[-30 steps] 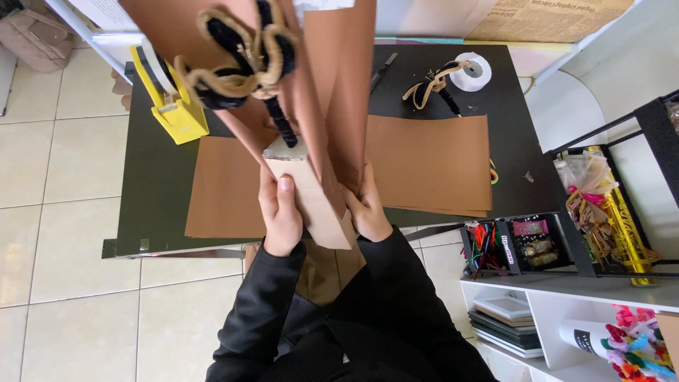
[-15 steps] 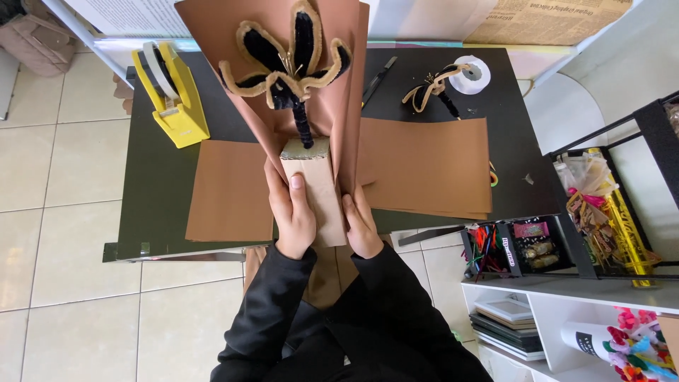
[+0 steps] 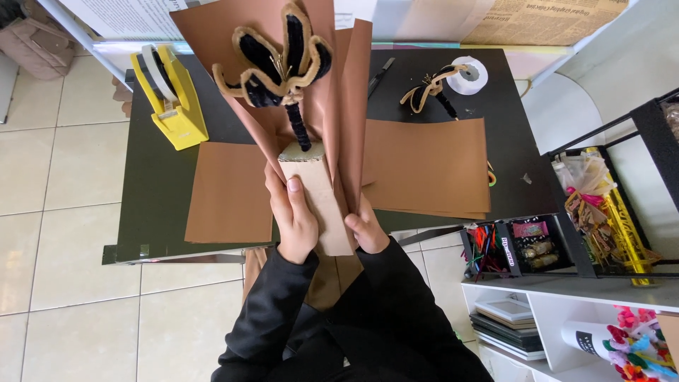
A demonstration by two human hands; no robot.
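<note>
We hold a cardboard tube (image 3: 318,198) upright between both hands, above the black bench (image 3: 155,191). Our left hand (image 3: 293,219) wraps it, thumb flat on its front; our right hand (image 3: 368,230) clamps its other side together with brown wrapping paper (image 3: 339,85). Just above our grip, a black-and-tan pipe-cleaner flower (image 3: 279,60) rises from the tube's top. Both forearms angle inward.
</note>
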